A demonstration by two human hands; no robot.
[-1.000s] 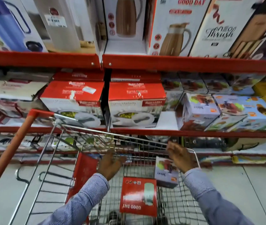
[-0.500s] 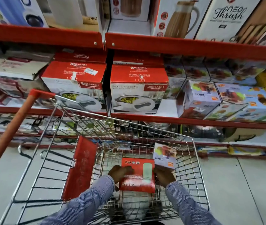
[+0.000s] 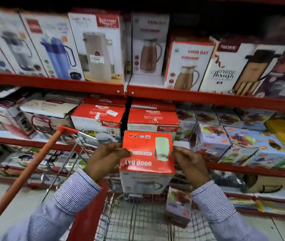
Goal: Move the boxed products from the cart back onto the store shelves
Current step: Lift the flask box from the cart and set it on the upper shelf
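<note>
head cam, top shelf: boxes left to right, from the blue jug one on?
Blue jug box → Rishabh beige flask box → copper jug box, set further back → Good Day box → Thrush box. Boxes at the far edges are too blurred to name.

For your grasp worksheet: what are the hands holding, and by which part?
Both hands, left and right, grip the red Good Day box by its opposite sides.

Stocked goods, top row: tall flask and jug cartons, including a blue-flask carton (image 3: 54,47) and a white Thrush carton (image 3: 225,70). Row below: two red-topped Rishabh casserole cartons (image 3: 98,117) side by side, with juicer cartons (image 3: 211,138) to their right. Pale floor (image 3: 2,197) at lower left.
</note>
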